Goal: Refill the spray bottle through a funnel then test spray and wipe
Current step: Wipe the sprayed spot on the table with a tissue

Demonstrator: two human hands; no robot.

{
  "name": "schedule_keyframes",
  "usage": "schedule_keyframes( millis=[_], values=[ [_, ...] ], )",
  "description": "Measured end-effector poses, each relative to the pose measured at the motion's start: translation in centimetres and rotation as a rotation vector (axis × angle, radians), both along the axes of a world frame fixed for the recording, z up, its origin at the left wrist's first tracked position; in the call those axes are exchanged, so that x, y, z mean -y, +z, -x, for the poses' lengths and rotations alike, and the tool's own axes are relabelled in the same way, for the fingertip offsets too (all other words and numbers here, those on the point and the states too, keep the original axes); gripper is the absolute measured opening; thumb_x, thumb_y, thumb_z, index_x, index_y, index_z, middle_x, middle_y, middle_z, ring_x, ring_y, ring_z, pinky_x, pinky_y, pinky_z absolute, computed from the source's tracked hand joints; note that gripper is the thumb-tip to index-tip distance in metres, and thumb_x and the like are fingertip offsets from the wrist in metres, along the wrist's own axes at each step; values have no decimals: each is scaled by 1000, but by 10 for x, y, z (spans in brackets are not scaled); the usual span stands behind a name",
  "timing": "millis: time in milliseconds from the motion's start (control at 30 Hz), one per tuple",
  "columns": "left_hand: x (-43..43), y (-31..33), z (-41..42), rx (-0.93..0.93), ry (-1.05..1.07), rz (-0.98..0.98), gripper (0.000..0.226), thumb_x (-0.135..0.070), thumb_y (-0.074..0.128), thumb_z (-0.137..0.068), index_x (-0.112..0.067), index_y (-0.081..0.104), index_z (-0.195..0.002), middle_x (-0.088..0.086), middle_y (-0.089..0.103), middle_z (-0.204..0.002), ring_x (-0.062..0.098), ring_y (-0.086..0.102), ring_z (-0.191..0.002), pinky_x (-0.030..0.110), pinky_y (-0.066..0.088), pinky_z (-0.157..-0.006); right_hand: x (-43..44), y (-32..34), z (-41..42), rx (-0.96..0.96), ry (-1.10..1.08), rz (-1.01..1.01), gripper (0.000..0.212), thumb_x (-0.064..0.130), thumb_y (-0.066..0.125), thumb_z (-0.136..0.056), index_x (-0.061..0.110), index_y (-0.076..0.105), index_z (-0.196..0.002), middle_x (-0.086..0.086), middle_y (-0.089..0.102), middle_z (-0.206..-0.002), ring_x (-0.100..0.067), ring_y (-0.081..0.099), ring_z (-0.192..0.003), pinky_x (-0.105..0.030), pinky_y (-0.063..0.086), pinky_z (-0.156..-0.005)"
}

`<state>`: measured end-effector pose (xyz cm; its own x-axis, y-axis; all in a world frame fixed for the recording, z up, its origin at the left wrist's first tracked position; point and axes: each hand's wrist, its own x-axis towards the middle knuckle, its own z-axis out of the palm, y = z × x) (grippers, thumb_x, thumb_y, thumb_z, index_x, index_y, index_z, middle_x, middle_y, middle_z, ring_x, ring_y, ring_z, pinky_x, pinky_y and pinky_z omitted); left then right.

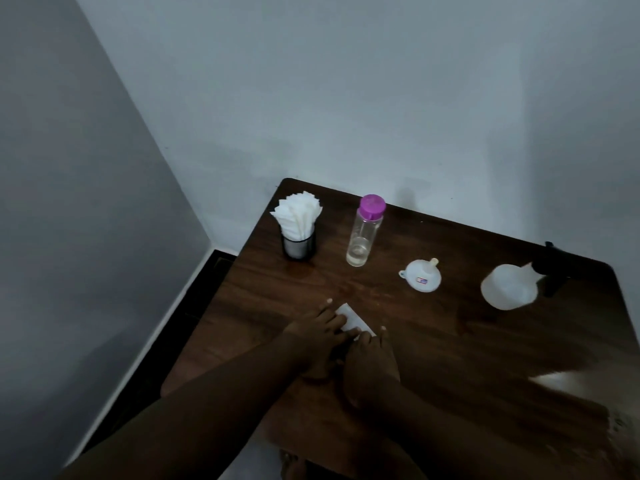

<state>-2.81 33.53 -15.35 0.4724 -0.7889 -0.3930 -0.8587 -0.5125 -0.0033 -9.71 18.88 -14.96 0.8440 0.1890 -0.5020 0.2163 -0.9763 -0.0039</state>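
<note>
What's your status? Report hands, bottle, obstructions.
Left hand, right hand press tissue on table. Spray bottle far right, head on. Funnel lies left of it. Nothing blocking.

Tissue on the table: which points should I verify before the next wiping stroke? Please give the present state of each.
1. Tissue pressed to the table by left hand and right hand: ok.
2. Funnel lies apart from the tissue: ok.
3. Purple-capped bottle upright, cap on: ok.
4. Spray bottle has its black head on: ok.
5. Spray bottle standing upright: cannot tell.
6. Table free of wet spots: cannot tell.
</note>
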Motion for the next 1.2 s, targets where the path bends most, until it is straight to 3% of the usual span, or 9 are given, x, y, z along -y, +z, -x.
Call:
schedule_keyframes(
  millis=[200, 367, 500, 700, 833, 933, 1000, 1067, 1200],
  values=[
    [-58, -6, -11, 19, 127, -16, 82, -63, 35, -95, -20, 12, -160, 23, 23, -161, 38, 15, -151, 55, -4, -124, -50, -13, -30, 67, 88, 13, 60, 51, 41, -98, 16, 44, -146, -13, 53, -143, -31, 46, -134, -62, 3, -120],
    [-93, -10, -8, 66, 253, 2, 92, -66, 4, -82, -20, 13, -160, 22, 27, -160, 41, 17, -151, 54, -12, -123, -82, -10, -47, 85, 154, 10, 63, 52, 40, -98, 14, 42, -148, -13, 53, -141, -31, 45, -133, -61, 2, -121],
    [-107, -9, 4, 70, 403, 59, 82, -60, 17, -89, -15, 33, -155, 27, 48, -146, 50, 38, -140, 61, -4, -120, -99, -1, -53, 85, 191, 32, 62, 50, 36, -102, 11, 38, -150, -14, 52, -142, -30, 43, -135, -57, -2, -122],
    [-102, -23, 40, 105, 608, 103, 74, -57, 43, -84, -9, 59, -138, 17, 70, -115, 36, 67, -109, 54, 12, -117, -102, 0, -54, 101, 333, 42, 67, 49, 41, -100, 8, 32, -152, -17, 46, -147, -33, 37, -140, -60, -2, -122],
    [-85, -20, 67, 114, 799, 134, 84, -63, 32, -92, -8, 34, -154, 20, 54, -141, 39, 47, -134, 52, -14, -121, -89, -3, -54, 125, 425, -23, 58, 45, 33, -104, 14, 32, -153, -15, 44, -150, -31, 33, -144, -58, -5, -122],
    [-67, -10, 81, 19, 893, 76, 104, -80, -7, -81, -13, 2, -160, 17, 25, -162, 37, 16, -151, 56, -12, -121, -74, -5, -56, 136, 471, -88, 54, 42, 29, -105, 15, 37, -151, -13, 45, -150, -30, 33, -144, -56, -9, -122],
    [-54, -8, 89, 3, 936, 93, 106, -82, 0, -78, -15, 2, -160, 14, 26, -161, 35, 17, -150, 56, -12, -121, -66, -6, -58, 140, 497, -116, 50, 41, 30, -105, 15, 44, -146, -11, 48, -148, -27, 36, -143, -54, -11, -122],
    [-41, -12, 98, -2, 969, 105, 107, -79, 5, -76, -14, 9, -161, 13, 28, -160, 34, 19, -149, 55, -14, -120, -56, -6, -59, 142, 537, -126, 48, 41, 31, -105, 15, 51, -141, -9, 51, -145, -25, 39, -141, -54, -8, -123],
    [-11, -10, 108, -9, 980, 88, 79, -66, 41, -80, -12, 67, -130, 10, 69, -121, 32, 64, -113, 57, 13, -113, -34, -3, -57, 162, 622, -138, 45, 39, 32, -105, 18, 59, -133, -6, 57, -137, -23, 47, -134, -54, -8, -123]
  ],
)
